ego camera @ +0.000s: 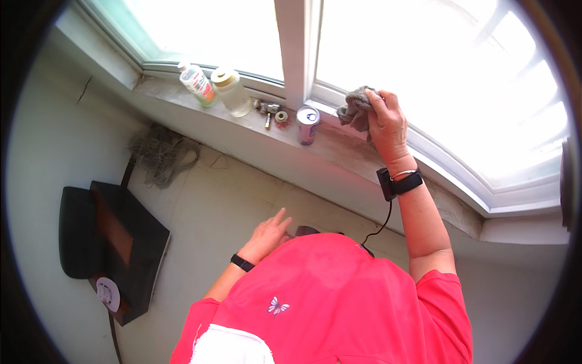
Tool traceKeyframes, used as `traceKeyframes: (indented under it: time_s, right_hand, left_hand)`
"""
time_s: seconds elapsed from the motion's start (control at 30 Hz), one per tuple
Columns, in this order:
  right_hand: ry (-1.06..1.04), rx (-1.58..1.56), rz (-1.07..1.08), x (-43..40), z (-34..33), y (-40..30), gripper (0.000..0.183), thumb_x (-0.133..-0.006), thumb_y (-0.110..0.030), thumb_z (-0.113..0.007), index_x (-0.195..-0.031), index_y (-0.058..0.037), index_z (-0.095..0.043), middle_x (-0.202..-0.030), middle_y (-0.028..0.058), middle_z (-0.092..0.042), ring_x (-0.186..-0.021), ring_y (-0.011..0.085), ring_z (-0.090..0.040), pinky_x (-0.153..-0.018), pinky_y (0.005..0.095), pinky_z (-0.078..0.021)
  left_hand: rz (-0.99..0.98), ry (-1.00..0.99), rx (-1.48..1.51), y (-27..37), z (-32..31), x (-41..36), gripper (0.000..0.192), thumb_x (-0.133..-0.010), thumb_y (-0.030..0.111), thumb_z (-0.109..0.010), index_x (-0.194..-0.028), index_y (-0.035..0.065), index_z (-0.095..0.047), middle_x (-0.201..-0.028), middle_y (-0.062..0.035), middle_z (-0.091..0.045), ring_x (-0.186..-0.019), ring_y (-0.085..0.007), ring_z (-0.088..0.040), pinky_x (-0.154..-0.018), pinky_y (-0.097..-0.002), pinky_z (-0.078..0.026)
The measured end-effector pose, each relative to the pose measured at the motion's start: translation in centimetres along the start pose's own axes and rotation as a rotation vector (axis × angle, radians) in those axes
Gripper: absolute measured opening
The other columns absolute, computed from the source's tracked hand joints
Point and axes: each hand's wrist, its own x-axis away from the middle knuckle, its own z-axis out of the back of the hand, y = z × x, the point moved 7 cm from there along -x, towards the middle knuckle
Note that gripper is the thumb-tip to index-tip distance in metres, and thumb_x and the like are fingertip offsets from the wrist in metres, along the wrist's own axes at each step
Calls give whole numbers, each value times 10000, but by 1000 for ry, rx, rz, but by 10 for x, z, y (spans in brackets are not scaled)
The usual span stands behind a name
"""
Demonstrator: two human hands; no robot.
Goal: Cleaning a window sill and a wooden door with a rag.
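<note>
My right hand (388, 125) holds a crumpled grey cloth (357, 109) against the lower part of the white window frame (328, 96), just above the sill. A black strap with a small device and a cable is around that wrist. My left hand (268, 232) hangs low beside the red shirt (327, 291), its fingers apart and nothing visible in it. To the left of the cloth, a drinks can (308, 126) stands upright on the window sill (336, 148).
Further left on the sill are a lidded clear jar (234, 95), a labelled plastic bottle (198, 85), a metal valve fitting (268, 107) and small parts. Tangled grey cord (163, 157) lies on the floor in the corner. A dark piece of furniture (136, 245) stands at the left.
</note>
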Motion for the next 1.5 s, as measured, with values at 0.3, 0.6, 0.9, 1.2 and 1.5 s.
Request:
traceKeyframes:
  time_s: [0.3, 0.6, 0.9, 1.2, 1.5]
  right_hand:
    - [-209, 333, 149, 47, -62, 0, 348, -735, -17, -631, -1066, -122, -653, -1083, 133, -576, -987, 329, -591, -812, 412, -500]
    - [-340, 181, 31, 77, -53, 70, 398, -797, 4, -574, -1173, -124, -602, -1123, 106, -545, -1023, 335, -580, -761, 433, -497]
    - [-309, -120, 181, 74, -6, 13, 254, -748, -305, -713, -789, -55, -691, -703, 142, -647, -609, 318, -604, -599, 446, -493]
    - [-824, -862, 224, 134, -56, -117, 183, -704, 39, -559, -883, 60, -532, -815, 121, -488, -733, 246, -506, -704, 314, -423]
    - [-894, -934, 204, 192, -48, -200, 145, -682, 48, -566, -819, 57, -518, -745, 102, -443, -669, 200, -451, -621, 299, -390]
  left_hand:
    - [226, 164, 60, -47, -16, 58, 484, -822, 124, -621, -1279, 31, -494, -1439, -235, -352, -1219, -396, -475, -989, -457, -433]
    - [536, 467, 48, -25, -61, 128, 526, -783, 159, -664, -1268, 34, -504, -1419, -244, -381, -1179, -366, -511, -946, -441, -454]
    - [887, 540, 178, 80, -146, 183, 536, -774, 118, -646, -1277, 21, -489, -1425, -238, -367, -1105, -355, -550, -899, -433, -472]
    - [1089, 663, 246, 129, -168, 237, 515, -835, 114, -613, -1312, -4, -459, -1438, -247, -343, -1169, -359, -507, -991, -428, -423]
    - [1131, 677, 267, 114, -192, 288, 518, -827, 119, -616, -1314, 19, -468, -1458, -252, -305, -1172, -373, -513, -977, -431, -434]
